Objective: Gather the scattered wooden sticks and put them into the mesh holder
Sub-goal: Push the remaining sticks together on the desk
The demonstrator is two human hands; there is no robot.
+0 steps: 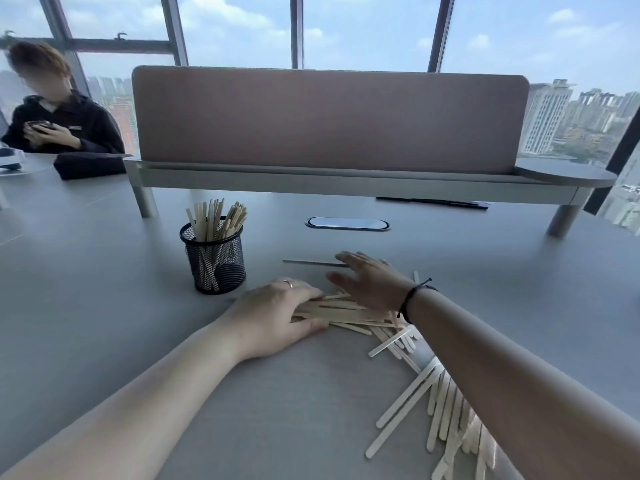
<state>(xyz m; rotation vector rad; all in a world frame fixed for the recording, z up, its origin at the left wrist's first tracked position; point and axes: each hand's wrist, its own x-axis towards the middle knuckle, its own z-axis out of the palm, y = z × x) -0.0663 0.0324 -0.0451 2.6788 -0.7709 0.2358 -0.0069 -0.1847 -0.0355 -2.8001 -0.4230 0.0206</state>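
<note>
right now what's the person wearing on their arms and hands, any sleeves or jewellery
Both forearms are bare, with no sleeves in view. The left hand has a thin, light metal ring on one finger. The right hand has no ring that shows, but a thin black cord bracelet circles its wrist, with a short loose end sticking out from it. No gloves or watch on either side.

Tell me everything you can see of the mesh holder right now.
The mesh holder is a black, round cup of what looks like wire mesh, with a solid rim and base band. It stands upright on the grey table, left of both hands and apart from them. It already holds a loose bunch of pale wooden sticks, which rise above the rim and fan outward; their lower parts show through the mesh. Nothing else touches it.
</note>
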